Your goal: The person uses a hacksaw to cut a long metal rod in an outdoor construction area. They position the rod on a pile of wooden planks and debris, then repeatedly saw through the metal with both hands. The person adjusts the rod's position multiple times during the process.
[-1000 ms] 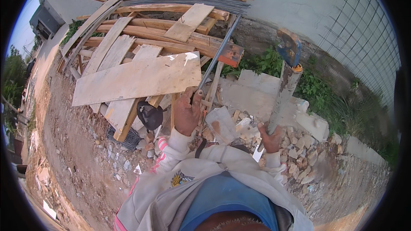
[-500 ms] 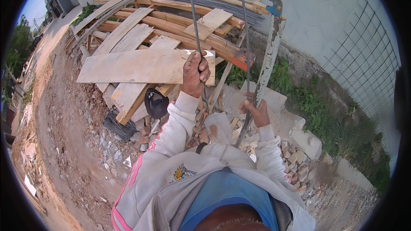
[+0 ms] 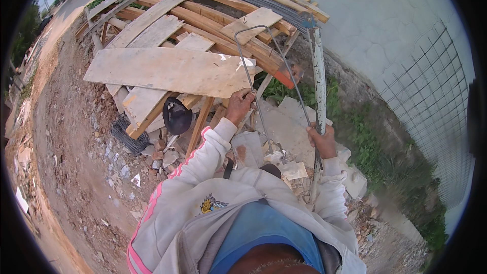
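My left hand [image 3: 239, 106] is closed round one leg of a long steel rod [image 3: 288, 63], which is bent into a narrow U with its bend at the far end. The rod's other leg runs into my right hand [image 3: 322, 141], whose fingers are curled closed on it. A worn metal pole [image 3: 318, 76] with peeling white paint passes right at my right hand; whether the fingers also grip it, I cannot tell. A bluish fitting [image 3: 307, 20] tops the pole. Beyond my left hand lies a wide plywood board [image 3: 162, 71].
Planks and beams [image 3: 223, 33] are piled against the pale wall [image 3: 375, 15], with thin bars behind them. A black cap-like object [image 3: 177, 116] and coiled wire [image 3: 129, 134] lie at left. Rubble [image 3: 248, 147] covers the ground before me; wire mesh [image 3: 431, 81] leans at right.
The bent rod has come lower, and its far bend now shows. My left hand moved down and slightly right, my right hand right and down. The white pole stands more upright in view.
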### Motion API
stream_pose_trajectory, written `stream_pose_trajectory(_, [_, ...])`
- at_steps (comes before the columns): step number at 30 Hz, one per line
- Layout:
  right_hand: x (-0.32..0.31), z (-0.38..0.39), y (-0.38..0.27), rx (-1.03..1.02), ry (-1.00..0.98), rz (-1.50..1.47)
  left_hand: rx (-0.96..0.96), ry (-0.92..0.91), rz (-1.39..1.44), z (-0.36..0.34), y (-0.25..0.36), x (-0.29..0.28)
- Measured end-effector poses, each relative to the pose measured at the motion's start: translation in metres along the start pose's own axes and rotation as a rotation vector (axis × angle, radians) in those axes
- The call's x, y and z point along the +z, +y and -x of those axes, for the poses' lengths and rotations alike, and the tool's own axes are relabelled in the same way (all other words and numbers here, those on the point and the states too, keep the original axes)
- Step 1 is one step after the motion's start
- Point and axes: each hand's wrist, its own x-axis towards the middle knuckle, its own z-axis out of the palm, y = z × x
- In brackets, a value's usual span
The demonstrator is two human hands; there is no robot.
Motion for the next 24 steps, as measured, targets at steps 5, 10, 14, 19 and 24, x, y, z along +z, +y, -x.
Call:
stream_pose_trajectory(5, [-0.042,-0.039,0.001,0.046,-0.076,0.044,-0.036,-0.057,-0.146,-0.005,0.017,0.019])
stream_pose_trajectory(10, [-0.079,-0.096,-0.004,0.055,-0.187,0.078,-0.150,-0.032,-0.095,-0.021,0.026,0.048])
stream_pose_trajectory(14, [-0.104,-0.139,0.011,0.114,-0.282,0.047,-0.260,-0.010,-0.034,-0.028,0.025,0.071])
stream_pose_trajectory(19, [-0.103,-0.168,0.028,0.208,-0.391,-0.019,-0.223,0.079,-0.123,-0.020,0.016,0.078])
stream_pose_trajectory(24, [-0.081,-0.187,0.037,0.319,-0.413,-0.116,-0.067,0.200,-0.501,-0.023,0.051,0.065])
